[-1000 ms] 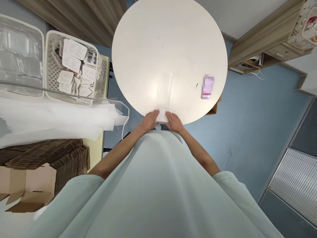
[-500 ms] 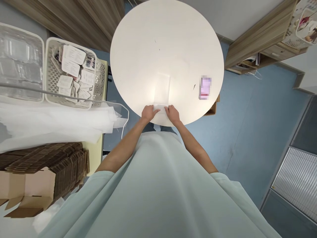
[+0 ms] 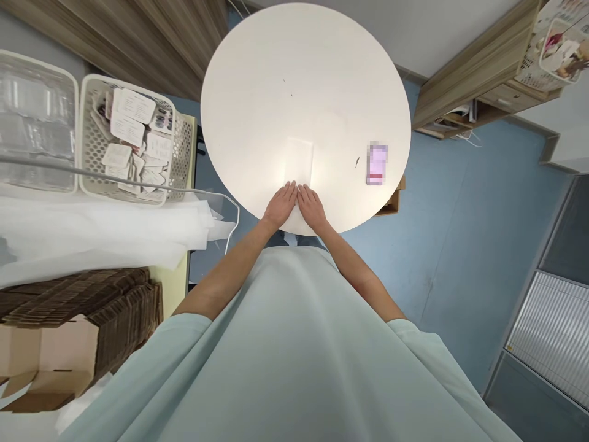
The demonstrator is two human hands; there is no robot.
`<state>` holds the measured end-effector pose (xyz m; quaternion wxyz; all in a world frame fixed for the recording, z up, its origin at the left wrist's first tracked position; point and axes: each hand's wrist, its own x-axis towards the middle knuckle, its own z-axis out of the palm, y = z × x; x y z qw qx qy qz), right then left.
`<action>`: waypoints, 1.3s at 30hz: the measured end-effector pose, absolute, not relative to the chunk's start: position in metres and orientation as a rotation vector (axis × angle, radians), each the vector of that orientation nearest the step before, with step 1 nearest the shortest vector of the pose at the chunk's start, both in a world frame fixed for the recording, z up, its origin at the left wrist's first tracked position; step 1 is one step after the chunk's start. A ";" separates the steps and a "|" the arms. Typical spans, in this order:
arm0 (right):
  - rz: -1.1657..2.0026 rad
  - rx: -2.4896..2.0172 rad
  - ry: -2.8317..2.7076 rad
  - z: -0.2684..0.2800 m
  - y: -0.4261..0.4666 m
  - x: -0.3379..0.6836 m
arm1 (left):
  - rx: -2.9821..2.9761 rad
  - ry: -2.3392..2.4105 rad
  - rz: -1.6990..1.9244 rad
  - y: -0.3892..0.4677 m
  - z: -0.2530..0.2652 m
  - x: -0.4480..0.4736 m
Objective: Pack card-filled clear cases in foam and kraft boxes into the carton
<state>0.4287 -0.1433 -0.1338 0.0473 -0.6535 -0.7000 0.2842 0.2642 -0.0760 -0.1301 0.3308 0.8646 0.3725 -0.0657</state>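
Note:
A thin, translucent rectangular piece point(image 3: 299, 158), which looks like a plastic sleeve or sheet, lies flat at the front of the round white table point(image 3: 257, 80). My left hand point(image 3: 280, 205) is laid palm down over its near end, fingers stretched out and pointing away from me. Beside it, my right hand point(image 3: 313, 207) lies flat in the same way, and the fingertips of both hands almost meet. The near end of the piece is hidden under the hands. Neither hand grasps anything.
A blurred pink-purple item point(image 3: 377, 164) lies at the table's right. On my left are a basket of cards point(image 3: 181, 141), a clear-plastic-filled basket point(image 3: 76, 123), white wrapping sheets point(image 3: 175, 221), a cable point(image 3: 207, 193) and stacked cardboard boxes point(image 3: 124, 319). A wooden cabinet point(image 3: 478, 61) stands right.
Both hands have gone from pinching the near end of the translucent piece to lying flat on it, closer together. The view has shifted slightly.

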 end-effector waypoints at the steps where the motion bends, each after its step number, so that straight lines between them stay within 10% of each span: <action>1: 0.891 -1.991 -2.139 -0.134 -0.150 0.428 | 2.258 0.954 -0.198 -0.079 -0.131 0.262; 15: 1.018 -1.837 -2.287 -0.127 -0.240 0.435 | 2.254 0.827 -0.326 -0.141 -0.127 0.211; 39: 0.862 -2.231 -1.715 -0.141 -0.149 0.440 | 2.151 1.338 -0.125 -0.083 -0.134 0.258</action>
